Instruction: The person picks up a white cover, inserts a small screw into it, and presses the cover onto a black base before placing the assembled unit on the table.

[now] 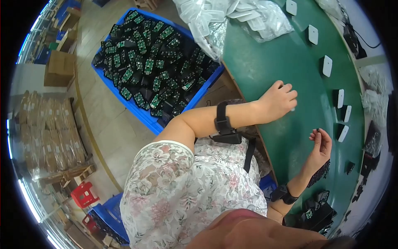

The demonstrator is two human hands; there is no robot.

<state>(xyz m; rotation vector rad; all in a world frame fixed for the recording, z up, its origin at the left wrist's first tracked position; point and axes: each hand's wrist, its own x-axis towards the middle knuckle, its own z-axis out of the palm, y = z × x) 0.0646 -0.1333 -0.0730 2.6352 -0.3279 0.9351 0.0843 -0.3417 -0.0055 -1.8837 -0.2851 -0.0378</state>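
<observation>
Left hand (278, 99): lies knuckles-up on the green belt (265, 70), fingers curled in over something small and white that peeks out at the fingertips; I cannot tell what it is, nor how firmly it is gripped.
Right hand (320, 146): raised just above the belt, palm turned toward the person, thumb and forefinger pinched narrow on a tiny dark part (318, 130).
Dark part: up at the right fingertips, clear of the belt, near the row of white pieces.
Wrists: a black band with a small box sits on the left forearm, another black band on the right.
White pieces (327, 65): flat, rounded rectangles strung along the far side of the belt, spaced apart, some lying flat and some tipped on edge.
Blue crate (146, 118): on the floor to the person's left, heaped with black parts carrying green boards.
Clear bags (215, 23): piled at the belt's far-left end, hanging over its edge above the crate.
Black tray (317, 209): by the right elbow, holding more black pieces.
Cartons (58, 68): brown boxes stacked well off to the left on the floor.
Red stool (84, 194): near the lower left, by a second blue crate.
</observation>
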